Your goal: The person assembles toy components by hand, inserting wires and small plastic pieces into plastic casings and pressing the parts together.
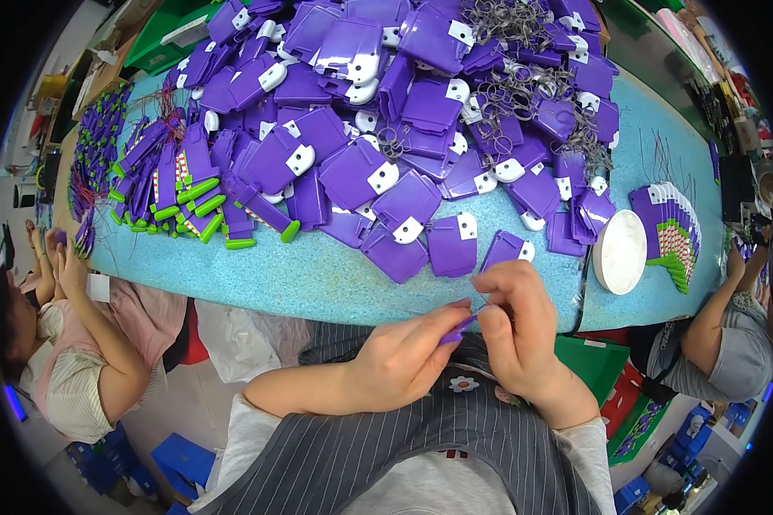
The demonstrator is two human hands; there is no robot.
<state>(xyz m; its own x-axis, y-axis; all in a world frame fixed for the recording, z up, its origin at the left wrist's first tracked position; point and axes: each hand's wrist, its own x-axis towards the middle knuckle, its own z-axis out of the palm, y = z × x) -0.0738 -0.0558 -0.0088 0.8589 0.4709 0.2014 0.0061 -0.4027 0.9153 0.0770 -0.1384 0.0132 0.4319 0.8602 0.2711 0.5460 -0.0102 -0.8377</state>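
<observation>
Purple piece (459,330) pinched in my left hand's (404,356) grip, near the tabletop's (283,279) close edge; my right hand's (520,330) fingers curl narrowly beside it, holding what I cannot tell. I judge the fanned, green-tipped stack (672,230) done; many loose purple plates (318,129) look left.

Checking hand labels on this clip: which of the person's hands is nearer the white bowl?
Right: the right hand is below and left of the white bowl in the picture; the left hand is farther left.
</observation>
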